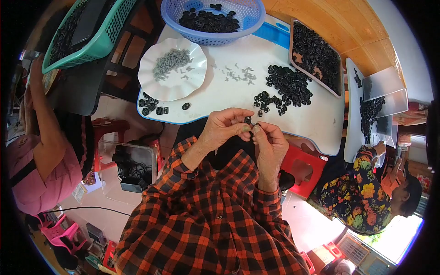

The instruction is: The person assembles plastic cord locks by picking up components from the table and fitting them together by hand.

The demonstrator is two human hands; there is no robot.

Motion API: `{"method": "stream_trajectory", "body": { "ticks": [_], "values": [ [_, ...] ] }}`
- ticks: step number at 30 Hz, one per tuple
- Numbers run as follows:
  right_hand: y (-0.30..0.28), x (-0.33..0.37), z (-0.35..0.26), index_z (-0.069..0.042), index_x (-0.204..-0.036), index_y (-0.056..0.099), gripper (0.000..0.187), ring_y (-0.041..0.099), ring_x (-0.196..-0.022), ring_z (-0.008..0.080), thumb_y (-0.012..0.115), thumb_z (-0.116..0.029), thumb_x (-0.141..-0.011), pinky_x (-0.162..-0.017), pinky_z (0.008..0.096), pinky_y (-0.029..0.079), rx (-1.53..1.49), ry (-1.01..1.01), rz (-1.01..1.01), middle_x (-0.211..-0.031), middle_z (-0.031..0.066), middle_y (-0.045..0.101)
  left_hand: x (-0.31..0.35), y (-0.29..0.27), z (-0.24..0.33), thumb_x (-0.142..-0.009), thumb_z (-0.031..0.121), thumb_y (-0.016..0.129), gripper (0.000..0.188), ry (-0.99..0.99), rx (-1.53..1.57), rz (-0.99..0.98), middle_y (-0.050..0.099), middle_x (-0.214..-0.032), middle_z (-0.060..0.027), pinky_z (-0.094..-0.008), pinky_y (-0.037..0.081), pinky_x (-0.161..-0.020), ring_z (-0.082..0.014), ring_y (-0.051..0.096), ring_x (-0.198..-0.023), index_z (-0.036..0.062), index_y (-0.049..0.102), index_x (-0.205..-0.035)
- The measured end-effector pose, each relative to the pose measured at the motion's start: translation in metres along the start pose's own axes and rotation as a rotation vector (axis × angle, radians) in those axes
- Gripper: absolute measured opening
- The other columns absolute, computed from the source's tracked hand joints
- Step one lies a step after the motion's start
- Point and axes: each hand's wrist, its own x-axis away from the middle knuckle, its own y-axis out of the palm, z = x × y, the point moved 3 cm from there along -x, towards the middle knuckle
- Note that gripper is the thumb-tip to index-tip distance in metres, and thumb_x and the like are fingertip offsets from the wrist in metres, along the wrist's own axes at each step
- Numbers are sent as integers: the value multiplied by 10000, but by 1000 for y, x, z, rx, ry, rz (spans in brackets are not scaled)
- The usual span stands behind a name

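My left hand [227, 129] pinches a small black plastic piece [248, 120] with a hole in it, just off the table's near edge. Close against it, my right hand [270, 143] has thumb and forefinger pressed together; what lies in that pinch is mostly hidden. Behind my hands, a heap of black plastic pieces [288, 85] spreads over the white table [220, 98]. Small grey pieces [240, 74] lie scattered left of the heap. A single black oval piece [185, 106] rests to the left, beside a small group of black pieces [149, 104].
A white scalloped plate [149, 87] holds many grey pieces. Behind it stands a blue basket [252, 25] of black parts; a metal tray [292, 50] of them is at back right. Co-workers sit on both sides, one by a green basket [103, 43]. A red stool [302, 174] stands right.
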Motion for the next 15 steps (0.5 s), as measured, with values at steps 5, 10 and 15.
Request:
{"method": "stream_trajectory", "body": {
  "ticks": [5,10,15],
  "values": [
    [2,0,-2,15,-934,633,106,528,-673,43,645,-57,-856,-613,177,432,2,4,3,-808,19,640,0,0,-1,-876,-2,598,305,28,-2,-23,653,-919,-89,-264,572,-714,-126,647,-789,-50,564,-1175],
    [4,0,-4,31,-953,615,107,603,-712,81,619,-34,-869,-643,197,486,-17,25,-23,-823,55,653,1,0,3,-881,-1,597,310,-13,-64,-36,651,-935,-68,-226,536,-751,-99,631,-800,-47,555,-1184],
    [4,-1,-5,50,-966,594,102,654,-744,125,588,-3,-879,-688,228,534,-49,16,-51,-842,95,665,-2,0,1,-877,-16,592,319,35,-58,-64,641,-939,-50,-216,525,-757,-81,614,-812,-47,552,-1191]
  ]
}}
